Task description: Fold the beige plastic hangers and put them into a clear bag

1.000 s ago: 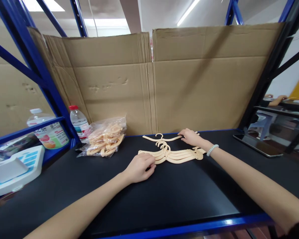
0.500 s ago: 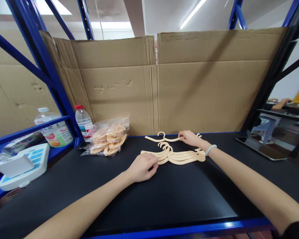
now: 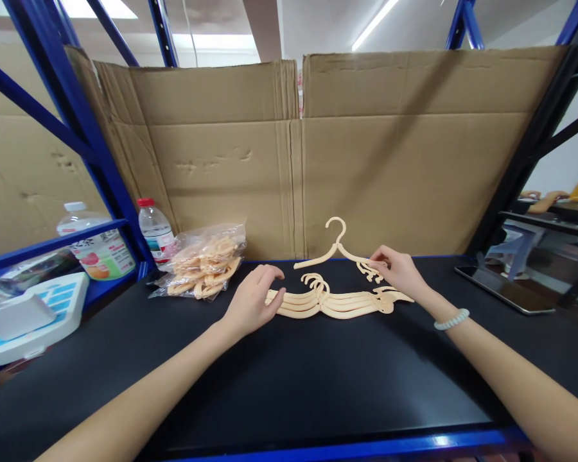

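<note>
A black shelf top (image 3: pixel 318 391) with a blue front edge carries the things; a flat pile of cream plastic hangers (image 3: pixel 334 301) lies near its middle; a clear bag of more hangers (image 3: pixel 205 263) rests toward the back left; a red-capped water bottle (image 3: pixel 153 232) stands just beside that bag; a dark tablet (image 3: pixel 508 292) lies flat at the right.

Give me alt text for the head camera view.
A right hand lifts one pale hanger by its end above a flat stack of hangers on a black shelf, while the left hand rests at the stack's left end.
</note>
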Demonstrator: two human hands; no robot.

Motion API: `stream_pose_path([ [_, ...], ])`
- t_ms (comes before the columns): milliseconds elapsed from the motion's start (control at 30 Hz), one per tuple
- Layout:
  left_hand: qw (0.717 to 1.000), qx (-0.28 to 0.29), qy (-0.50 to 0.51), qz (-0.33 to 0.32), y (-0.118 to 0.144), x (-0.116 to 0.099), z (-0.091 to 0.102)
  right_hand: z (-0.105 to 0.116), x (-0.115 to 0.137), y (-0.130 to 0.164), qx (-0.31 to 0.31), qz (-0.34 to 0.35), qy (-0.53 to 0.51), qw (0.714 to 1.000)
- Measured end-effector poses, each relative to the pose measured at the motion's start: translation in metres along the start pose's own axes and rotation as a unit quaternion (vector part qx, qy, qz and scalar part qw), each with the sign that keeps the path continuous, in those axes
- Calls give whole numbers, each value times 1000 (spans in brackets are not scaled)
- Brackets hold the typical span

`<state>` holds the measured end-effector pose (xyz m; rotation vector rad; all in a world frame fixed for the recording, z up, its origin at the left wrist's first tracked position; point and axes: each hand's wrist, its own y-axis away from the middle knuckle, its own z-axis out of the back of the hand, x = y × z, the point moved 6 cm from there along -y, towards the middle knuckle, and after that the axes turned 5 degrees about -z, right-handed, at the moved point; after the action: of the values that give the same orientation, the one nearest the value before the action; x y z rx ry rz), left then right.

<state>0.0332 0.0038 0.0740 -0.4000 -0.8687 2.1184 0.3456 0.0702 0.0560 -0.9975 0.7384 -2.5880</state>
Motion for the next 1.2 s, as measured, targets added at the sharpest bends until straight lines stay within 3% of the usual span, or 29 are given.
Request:
stream_pose_path([
  [167,999,-12,-3,35,1,-1,-7,-10,22,13,18,10,-84,996],
  [333,999,6,14,47,7,1,-21,-26,44,24,73,48,-102,991],
  [533,996,27,40,81,14,7,-33,-35,41,27,111,43,-108,987],
  [633,993,23,57,103,18,11,-38,-29,35,20,129,9,-185,974],
  [700,990,21,69,119,20,14,-40,-17,24,12,109,-11,-211,971],
  [833,987,30,82,132,22,18,-44,-3,-10,-1,79,0,-35,996],
  [967,987,35,86,133,22,18,-46,-21,-31,-1,153,71,159,973],
  [1067,986,35,86,135,22,17,-46,-35,-33,-1,180,110,207,955],
  [1200,986,36,89,137,22,17,-46,-41,-30,-4,179,124,212,953],
])
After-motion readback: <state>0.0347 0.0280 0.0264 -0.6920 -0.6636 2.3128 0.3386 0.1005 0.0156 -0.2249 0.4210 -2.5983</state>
